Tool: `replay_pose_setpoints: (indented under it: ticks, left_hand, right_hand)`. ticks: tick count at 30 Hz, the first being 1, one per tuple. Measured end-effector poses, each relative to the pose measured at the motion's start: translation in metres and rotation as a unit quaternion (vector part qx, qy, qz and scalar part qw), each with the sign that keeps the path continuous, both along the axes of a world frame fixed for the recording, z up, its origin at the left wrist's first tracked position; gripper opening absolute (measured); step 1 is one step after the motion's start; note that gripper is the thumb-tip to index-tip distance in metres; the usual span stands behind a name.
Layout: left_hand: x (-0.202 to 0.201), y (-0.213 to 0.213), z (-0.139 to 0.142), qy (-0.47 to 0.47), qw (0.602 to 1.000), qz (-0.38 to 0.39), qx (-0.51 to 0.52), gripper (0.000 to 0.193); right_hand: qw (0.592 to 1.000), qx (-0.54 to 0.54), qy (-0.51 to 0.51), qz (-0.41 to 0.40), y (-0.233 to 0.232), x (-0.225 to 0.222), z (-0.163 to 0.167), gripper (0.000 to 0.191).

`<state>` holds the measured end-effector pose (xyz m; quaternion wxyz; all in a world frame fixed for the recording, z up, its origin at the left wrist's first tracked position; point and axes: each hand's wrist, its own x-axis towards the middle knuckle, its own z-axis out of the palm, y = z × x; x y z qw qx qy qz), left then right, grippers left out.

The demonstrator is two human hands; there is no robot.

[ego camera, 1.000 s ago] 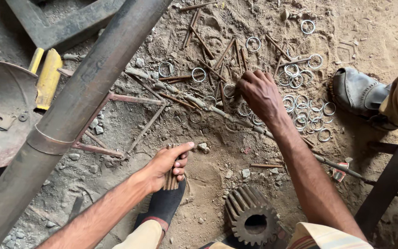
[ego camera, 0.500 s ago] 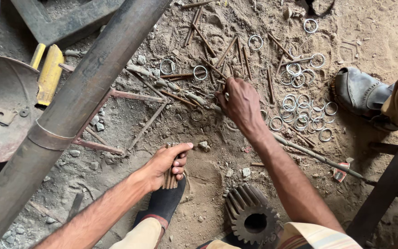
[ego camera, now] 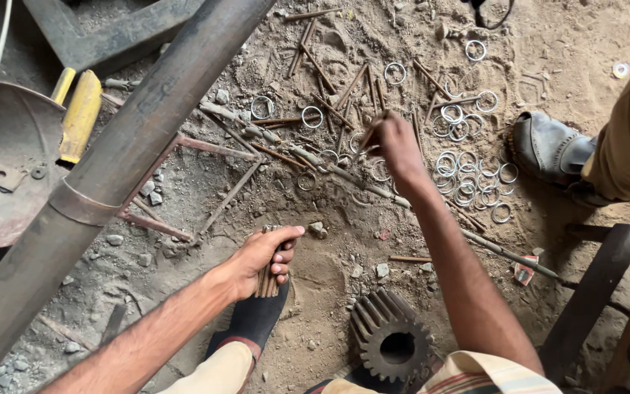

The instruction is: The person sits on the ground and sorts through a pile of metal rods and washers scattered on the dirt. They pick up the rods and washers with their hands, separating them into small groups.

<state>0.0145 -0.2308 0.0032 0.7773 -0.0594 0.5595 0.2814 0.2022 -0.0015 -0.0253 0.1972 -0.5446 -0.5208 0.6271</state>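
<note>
My left hand (ego camera: 260, 257) grips a bundle of short rusty metal rods (ego camera: 266, 278), held upright just above my dark-socked foot (ego camera: 253, 321) on the dirt floor. My right hand (ego camera: 394, 144) reaches forward into a scatter of loose rusty rods (ego camera: 328, 109). Its fingers pinch one rod (ego camera: 368, 134) lifted at an angle off the ground. Several shiny metal rings (ego camera: 461, 164) lie in the dirt just right of that hand.
A thick rusty pipe (ego camera: 125, 153) crosses diagonally at left. A round metal pan (ego camera: 16, 138) and a yellow handle (ego camera: 80, 115) lie far left. A toothed gear (ego camera: 390, 341) sits near my knees. Another person's grey shoe (ego camera: 548, 152) and trouser leg stand at right.
My right hand has moved left and farther away across the rod pile and has picked up one rod. My left hand stays still with its bundle.
</note>
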Motion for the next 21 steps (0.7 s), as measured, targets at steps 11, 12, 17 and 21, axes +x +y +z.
replay_pose_setpoints:
  ticks: [11,12,17,21]
  left_hand:
    - [0.004,-0.009,0.008,0.002,1.0,-0.01,0.008,0.035]
    - [0.006,-0.01,0.009,0.002,1.0,-0.007,0.007,0.036]
    - [0.005,-0.016,0.012,0.002,1.0,0.003,0.011,0.035]
    - [0.001,-0.021,0.006,-0.012,0.999,0.032,0.02,0.033]
  right_hand:
    - [0.961,0.256,-0.089,0.045,0.025,-0.028,-0.009,0.017]
    - [0.916,0.369,-0.121,0.1,0.02,-0.032,-0.012,0.019]
    - [0.843,0.429,-0.285,0.155,0.005,-0.041,-0.02,0.03]
    - [0.862,0.4,-0.279,0.138,0.005,-0.033,-0.018,0.022]
